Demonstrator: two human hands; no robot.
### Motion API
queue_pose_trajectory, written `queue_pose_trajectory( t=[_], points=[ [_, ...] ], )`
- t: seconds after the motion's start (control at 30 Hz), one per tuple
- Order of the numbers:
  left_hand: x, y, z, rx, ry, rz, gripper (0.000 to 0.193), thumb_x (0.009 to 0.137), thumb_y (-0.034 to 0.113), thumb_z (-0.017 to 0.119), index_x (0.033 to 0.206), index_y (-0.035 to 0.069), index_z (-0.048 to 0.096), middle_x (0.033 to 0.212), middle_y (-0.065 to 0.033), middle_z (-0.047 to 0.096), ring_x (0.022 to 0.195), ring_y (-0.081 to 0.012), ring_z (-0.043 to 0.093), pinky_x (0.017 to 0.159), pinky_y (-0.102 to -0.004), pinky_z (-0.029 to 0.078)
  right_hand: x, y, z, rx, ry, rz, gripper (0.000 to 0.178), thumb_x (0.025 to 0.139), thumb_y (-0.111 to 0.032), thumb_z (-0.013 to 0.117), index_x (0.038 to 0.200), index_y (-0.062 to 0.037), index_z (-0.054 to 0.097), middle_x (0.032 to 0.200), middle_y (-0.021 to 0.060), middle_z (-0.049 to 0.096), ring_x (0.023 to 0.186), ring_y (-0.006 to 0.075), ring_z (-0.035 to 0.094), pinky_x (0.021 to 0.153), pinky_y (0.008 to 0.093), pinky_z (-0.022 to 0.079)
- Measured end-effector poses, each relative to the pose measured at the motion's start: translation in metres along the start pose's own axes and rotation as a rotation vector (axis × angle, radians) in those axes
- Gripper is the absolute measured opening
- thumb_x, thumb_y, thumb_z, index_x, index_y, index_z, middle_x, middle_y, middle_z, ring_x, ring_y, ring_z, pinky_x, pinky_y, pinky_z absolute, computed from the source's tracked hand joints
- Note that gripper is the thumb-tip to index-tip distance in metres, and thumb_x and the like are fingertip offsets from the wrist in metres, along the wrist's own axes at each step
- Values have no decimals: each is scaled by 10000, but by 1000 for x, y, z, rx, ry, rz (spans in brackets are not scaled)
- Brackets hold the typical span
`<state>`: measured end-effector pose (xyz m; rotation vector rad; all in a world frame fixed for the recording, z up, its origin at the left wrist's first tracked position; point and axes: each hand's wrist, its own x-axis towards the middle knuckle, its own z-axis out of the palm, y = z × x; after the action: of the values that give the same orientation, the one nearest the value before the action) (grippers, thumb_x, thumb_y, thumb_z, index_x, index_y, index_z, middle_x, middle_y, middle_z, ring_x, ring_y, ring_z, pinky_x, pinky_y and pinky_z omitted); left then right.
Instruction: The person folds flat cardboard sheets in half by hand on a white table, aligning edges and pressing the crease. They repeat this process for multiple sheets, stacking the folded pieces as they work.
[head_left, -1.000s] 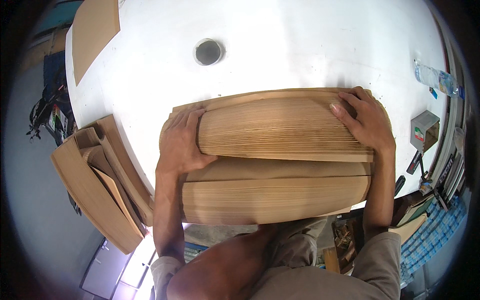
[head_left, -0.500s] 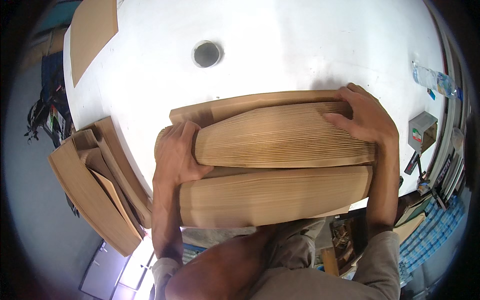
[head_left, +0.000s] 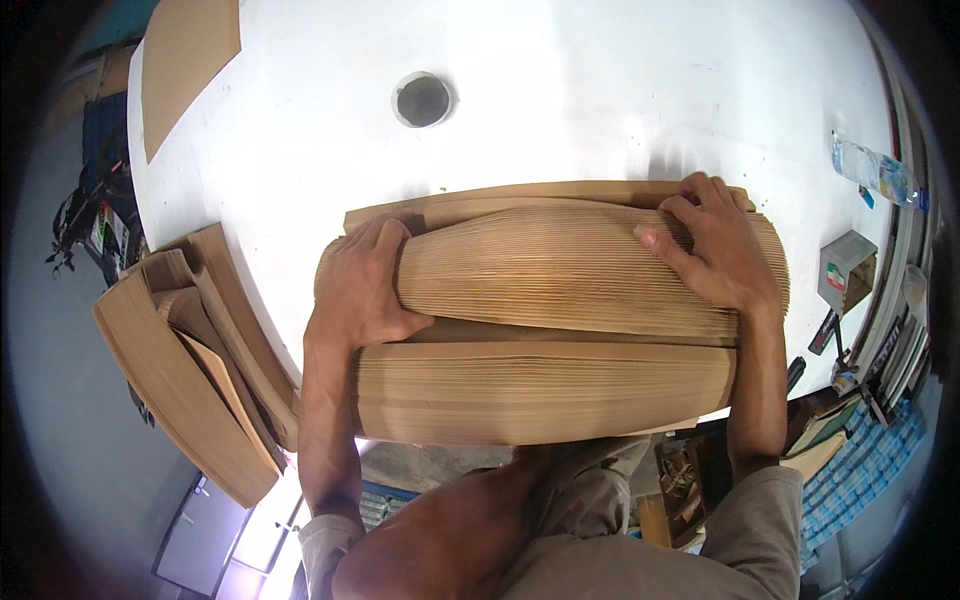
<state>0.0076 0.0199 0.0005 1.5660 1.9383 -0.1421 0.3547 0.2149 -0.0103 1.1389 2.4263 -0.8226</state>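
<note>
A thick stack of folded brown paper (head_left: 540,270) lies across the near part of the white table, its many folded edges facing up. My left hand (head_left: 365,280) is clamped over its left end, thumb along the near side. At the right end my right hand (head_left: 720,240) grips the stack, its fingers curled over the far side and its thumb on the edges. A second brown paper stack (head_left: 545,390) lies on the near side, between my forearms. Behind the gripped stack shows a flatter strip of brown paper (head_left: 560,190).
The white table (head_left: 620,90) has a round hole (head_left: 422,101). More brown bundles (head_left: 190,370) stand off its left edge. A brown sheet (head_left: 190,70) lies far left. On the right are a plastic bottle (head_left: 875,170), a small grey box (head_left: 848,268) and a blue checked cloth (head_left: 865,470).
My right hand has shifted slightly left and down along the stack, uncovering more of its right end. The left hand keeps its hold, and the stack's edges have fanned a little.
</note>
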Motion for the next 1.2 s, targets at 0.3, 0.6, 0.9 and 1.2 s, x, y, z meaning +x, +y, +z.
queue_pose_trajectory(
  t=[0.3, 0.6, 0.9, 1.2],
  points=[
    [3, 0, 1, 6, -79, -88, 909, 504, 314, 995, 1293, 96, 601, 1328, -133, 669, 1238, -379, 660, 1104, -529, 508, 2, -8, -5, 89, -140, 165, 877, 972, -773, 606, 1284, 40, 710, 1194, 262, 741, 1156, 402, 711, 1006, 484, 550],
    [2, 2, 4, 48, -51, -51, 933, 486, 311, 1015, 1309, 82, 639, 1317, -139, 679, 1253, -367, 654, 1105, -538, 503, 17, 30, -14, 118, -196, 340, 845, 972, -798, 571, 1347, -59, 733, 1050, 218, 791, 996, 417, 770, 918, 490, 602],
    [7, -5, 9, 64, 52, 42, 882, 482, 266, 996, 1274, 70, 660, 1349, -127, 681, 1283, -358, 649, 1097, -518, 515, 3, 23, -7, 76, -48, 321, 766, 1027, -776, 482, 1280, -127, 799, 1158, 187, 691, 1186, 341, 663, 1006, 483, 541],
    [5, -6, 10, -5, 60, 52, 851, 493, 279, 979, 1251, 56, 664, 1350, -122, 677, 1270, -345, 665, 1082, -517, 527, -7, 22, -3, 37, 159, 140, 672, 1073, -625, 552, 1090, 5, 784, 1032, 151, 640, 982, 332, 621, 932, 435, 520]
  ],
)
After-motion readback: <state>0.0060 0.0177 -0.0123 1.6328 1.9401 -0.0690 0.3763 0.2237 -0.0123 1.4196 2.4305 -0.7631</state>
